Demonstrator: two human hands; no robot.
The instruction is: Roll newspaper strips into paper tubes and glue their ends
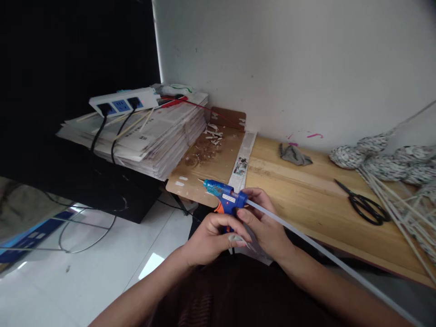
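Note:
A blue glue gun with an orange trigger is held near the bench's front edge, its nozzle pointing left. A long translucent glue stick runs from its rear end down to the lower right. My right hand is closed around the rear of the gun, where the stick enters. Beside the handle, my left hand pinches a small whitish scrap between thumb and fingers. The lower handle is mostly hidden behind my hands.
Newspapers are stacked at the left under a power strip. Cardboard bears white scraps. Black scissors, a grey cloth and wrapped bundles lie on the wooden bench.

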